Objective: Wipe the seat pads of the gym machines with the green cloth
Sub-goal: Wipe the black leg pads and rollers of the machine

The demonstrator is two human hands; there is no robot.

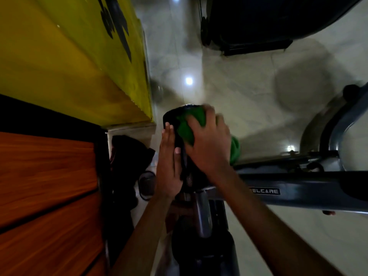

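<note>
On the black seat pad (pixel 171 118), right hand (pixel 209 144) pressing green cloth (pixel 187 128) flat to wipe, left hand (pixel 169 162) flat alongside, steadying

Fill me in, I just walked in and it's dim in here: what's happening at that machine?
A person is wiping the black seat pad of an exercise machine with a green cloth. The right hand presses the cloth down on top of the pad, and part of the cloth hangs off past the hand. The left hand lies flat against the pad's side, fingers straight, as if steadying it. The machine's dark frame runs off to the right over a pale tiled floor.
</note>
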